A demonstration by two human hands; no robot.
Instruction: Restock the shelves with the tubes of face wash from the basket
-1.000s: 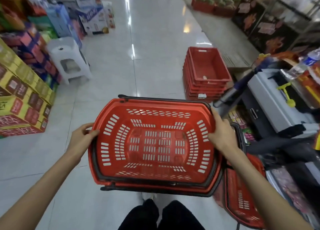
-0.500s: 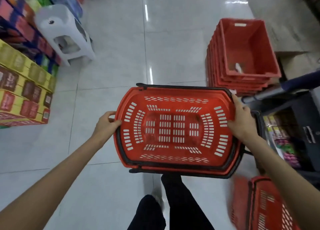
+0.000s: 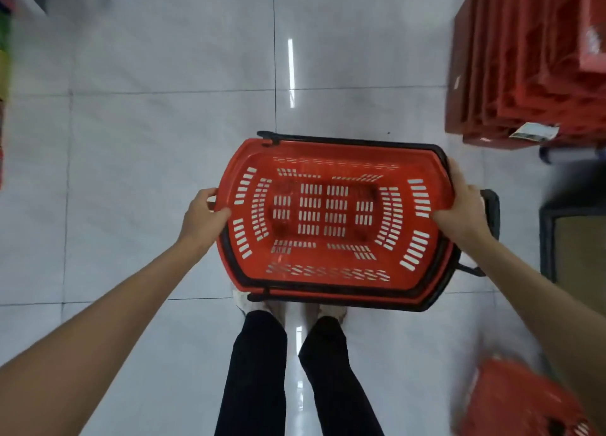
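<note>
Crate stack (image 3: 524, 58) shifted rightward; left hand (image 3: 203, 216) and right hand (image 3: 462, 206) clamp basket (image 3: 328, 281) over glossy tiles (image 3: 164, 140).

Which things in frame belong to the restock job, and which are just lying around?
Job:
- red basket, empty, no face wash tubes visible
- left hand, gripping the basket's left end rim
- right hand, gripping its right end rim

Lying about:
- stack of red crates, upper right on the floor
- second red basket, blurred, lower right

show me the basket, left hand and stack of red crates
basket (image 3: 328, 212): head view, its slotted bottom
left hand (image 3: 203, 215): head view, back of the hand
stack of red crates (image 3: 518, 75): head view, its side wall
</note>
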